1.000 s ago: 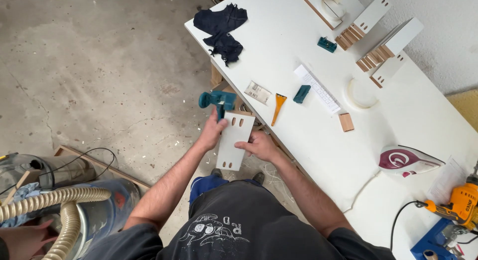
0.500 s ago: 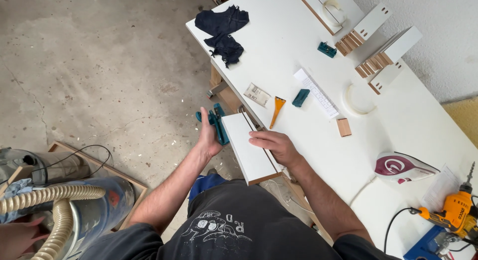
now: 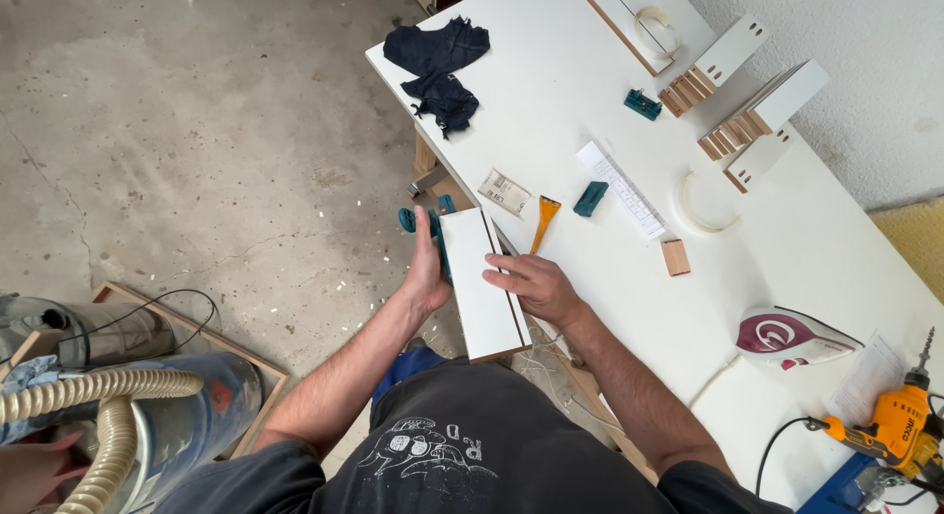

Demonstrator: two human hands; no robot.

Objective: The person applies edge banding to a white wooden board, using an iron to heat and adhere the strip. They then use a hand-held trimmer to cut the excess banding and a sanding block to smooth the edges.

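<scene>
**One white panel held in two hands at the table's edge**

Beyond the grip: one large white worktable (image 3: 590, 71), spread out ahead and to the right of the hands. Left of the grip and below it: one blue drum vacuum (image 3: 182, 416) with one ribbed beige hose (image 3: 103, 396), standing on the concrete floor (image 3: 197, 130).

In the grip itself: one long white rectangular board with a brown raw edge (image 3: 482, 288), held flat-face-up over the table's near edge. Left hand (image 3: 428, 268) wrapped round the board's left long side, fingers out of sight beneath. Right hand (image 3: 531, 283) laid on the board's right side, fingers spread flat across the white face, pressing rather than closed around it. Just behind the left hand: one teal clamp-like tool (image 3: 418, 219), partly hidden.

Far ahead of the grip: one dark blue crumpled cloth (image 3: 438, 66). Far ahead and right: three stacks of white cut panels with brown edges (image 3: 757, 111). Right of the grip, near the table's lower end: one magenta-and-white clothes iron (image 3: 792, 337); further right again, one orange power drill (image 3: 900, 430).

Just ahead of the right hand: one orange-handled scraper (image 3: 543, 217), one small teal block (image 3: 590, 197), one small printed paper packet (image 3: 504, 191). Further ahead: one second teal block (image 3: 642, 104). Right of the grip: one small wooden block (image 3: 675, 257).
</scene>
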